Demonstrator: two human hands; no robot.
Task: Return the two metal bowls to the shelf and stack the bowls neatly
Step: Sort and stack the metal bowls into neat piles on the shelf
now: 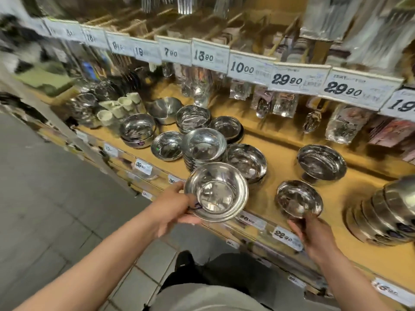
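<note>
Shop shelf [265, 140], steel bowls everywhere. Left hand [177, 207] grips a wide bowl [216, 191] by its rim, held off the shelf's front edge; right hand [314, 232] pinches a smaller bowl [298, 199] above the shelf.

Shop aisle. Grey tiled floor [56, 198], near left. Tan wooden shelving [280, 140] running left to right; white price tags [251, 68] along the upper rail; packaged utensils [285, 104] hanging behind, far right.

A shop's kitchenware aisle: price tags [251, 68] reading 10.00 and 29.90 line the wooden shelf [280, 151] stocked with steel bowls [203, 145] and packaged utensils [285, 104].
</note>
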